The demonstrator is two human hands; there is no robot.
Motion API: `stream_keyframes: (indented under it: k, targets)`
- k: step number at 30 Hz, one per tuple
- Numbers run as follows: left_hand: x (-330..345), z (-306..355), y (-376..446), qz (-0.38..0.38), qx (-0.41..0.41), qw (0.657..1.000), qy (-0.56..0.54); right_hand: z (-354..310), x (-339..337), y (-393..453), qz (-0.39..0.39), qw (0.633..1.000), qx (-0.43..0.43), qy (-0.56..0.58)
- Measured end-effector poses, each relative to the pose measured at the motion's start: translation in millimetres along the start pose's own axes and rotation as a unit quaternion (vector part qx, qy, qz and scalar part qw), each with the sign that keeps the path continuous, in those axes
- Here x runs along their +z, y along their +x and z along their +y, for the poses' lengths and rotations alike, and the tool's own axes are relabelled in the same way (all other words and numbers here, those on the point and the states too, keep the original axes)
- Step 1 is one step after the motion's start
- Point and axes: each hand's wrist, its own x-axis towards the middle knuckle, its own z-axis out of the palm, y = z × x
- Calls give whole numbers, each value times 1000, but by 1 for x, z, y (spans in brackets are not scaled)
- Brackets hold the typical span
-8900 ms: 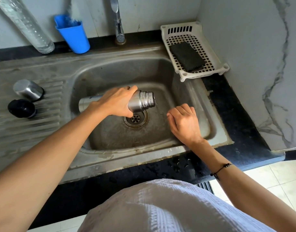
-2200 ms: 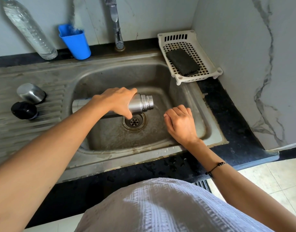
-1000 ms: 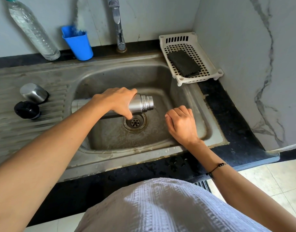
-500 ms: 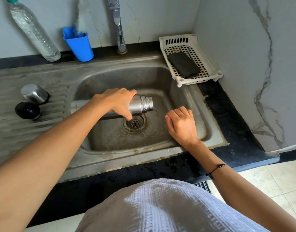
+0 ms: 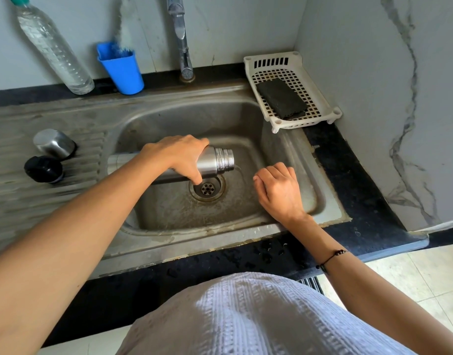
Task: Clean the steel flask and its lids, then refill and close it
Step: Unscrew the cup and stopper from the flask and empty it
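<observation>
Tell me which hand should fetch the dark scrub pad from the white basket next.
Right. The right hand holds nothing and hovers over the sink's right side, below the white perforated plastic basket with the dark rectangular scrub pad. The left hand grips the cylindrical steel flask.

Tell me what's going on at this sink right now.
A person's left hand grips the steel flask, held on its side over the sink with its open mouth near the drain. The right hand hangs loosely curled in the basin, holding nothing. The steel cap and black lid sit on the drainboard.
</observation>
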Motion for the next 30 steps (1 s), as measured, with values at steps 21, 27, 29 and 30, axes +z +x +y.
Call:
stream_keyframes:
  k: [21, 27, 29, 30]
  targets:
    - [-7, 0, -6, -3, -5, 1000, 7, 1, 1, 0, 4, 1000, -4, -3]
    - [-9, 1, -7, -6, -2, 1000, 18, 0, 1, -1, 5, 1000, -4, -4]
    - [-10, 1, -7, -6, -1, 1000, 18, 0, 1, -1, 6, 1000, -3, -5]
    - [-10, 1, -7, -7, 0, 1000, 18, 0, 1, -1, 7, 1000, -2, -5]
